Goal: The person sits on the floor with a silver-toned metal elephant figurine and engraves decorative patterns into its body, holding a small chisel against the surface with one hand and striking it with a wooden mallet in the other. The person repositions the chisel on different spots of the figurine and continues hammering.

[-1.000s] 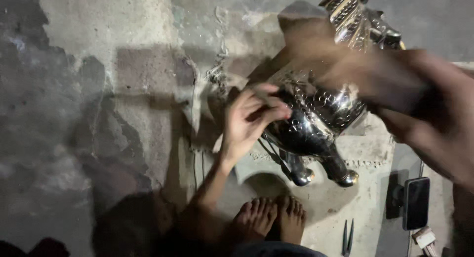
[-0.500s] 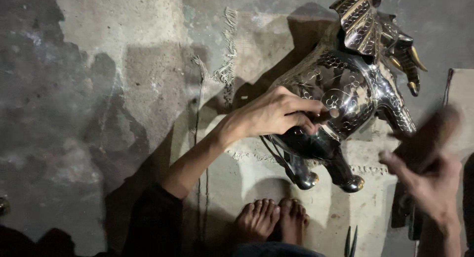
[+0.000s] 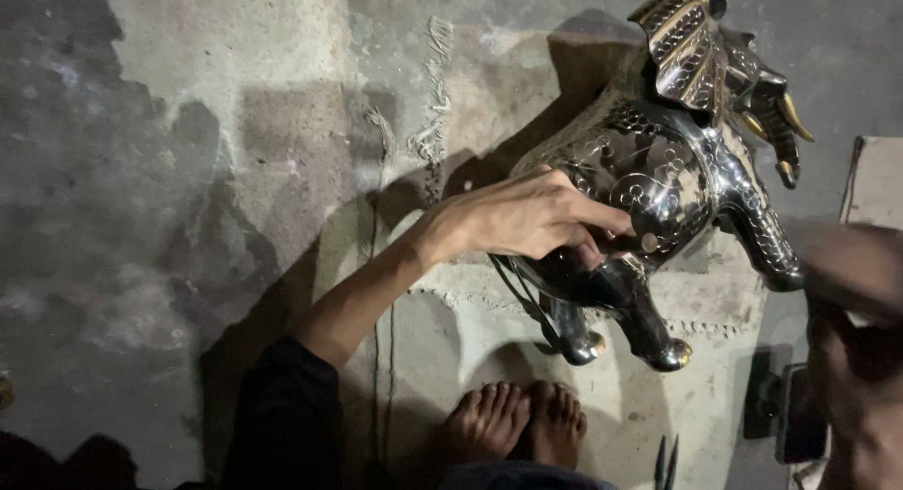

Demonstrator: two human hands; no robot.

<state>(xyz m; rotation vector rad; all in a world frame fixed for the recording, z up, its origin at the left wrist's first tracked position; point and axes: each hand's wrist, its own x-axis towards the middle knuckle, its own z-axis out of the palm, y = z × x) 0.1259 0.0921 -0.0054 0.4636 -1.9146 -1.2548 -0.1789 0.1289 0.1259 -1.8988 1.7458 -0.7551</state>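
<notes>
Near edge: two bare feet point(image 3: 515, 422) rested on the mat point(image 3: 442, 339), with pointed pliers point(image 3: 666, 460) just beside them. At the right edge the right hand point(image 3: 861, 377) was dark and blurred; its grip could not be told, and it touched nothing visible. A dark phone point(image 3: 785, 410) lay near it. Mid-field: the left hand point(image 3: 527, 217) lay on the flank of the elephant point(image 3: 658, 180), fingers curled, pinching at something small too fine to identify. The silver figure stood on its legs, engraving covering body, ear and legs, so the surface work appeared largely finished; only detail work seemed left. Beyond: bare concrete floor point(image 3: 169, 151).
</notes>
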